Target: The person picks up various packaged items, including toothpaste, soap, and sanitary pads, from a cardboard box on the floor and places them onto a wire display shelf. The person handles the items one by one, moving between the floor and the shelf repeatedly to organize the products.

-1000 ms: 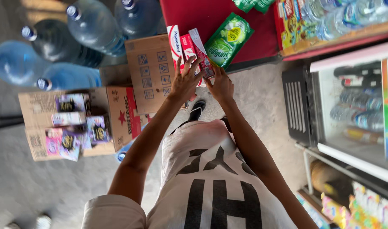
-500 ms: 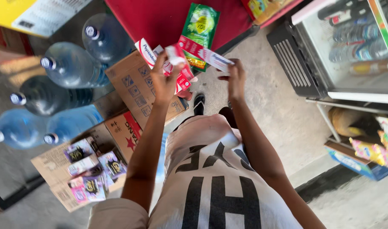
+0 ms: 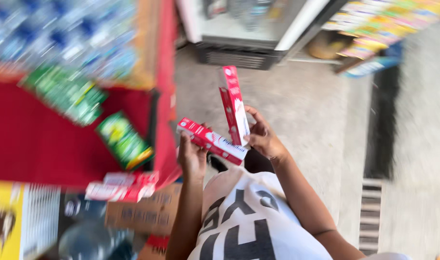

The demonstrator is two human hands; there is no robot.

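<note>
My left hand (image 3: 192,156) grips a long red and white carton (image 3: 211,141) that lies nearly level in front of my chest. My right hand (image 3: 262,136) holds a second red carton (image 3: 233,103) by its lower end, standing almost upright. The two cartons touch or nearly touch near my right fingers. Both hands are above the concrete floor (image 3: 301,110), just right of a red table (image 3: 32,139). The view is motion-blurred.
On the red table lie green packets (image 3: 125,140) and, at its near edge, more red cartons (image 3: 121,186). A cardboard box (image 3: 147,213) stands below them. Wrapped water bottles (image 3: 61,38) sit at the top left. A glass-door cooler (image 3: 248,26) and a shelf of colourful packets (image 3: 388,19) stand ahead.
The view has swung sharply, so the table now sits left and the cooler ahead. My hands have drawn the red cartons apart, one in each hand, away from the cardboard box.
</note>
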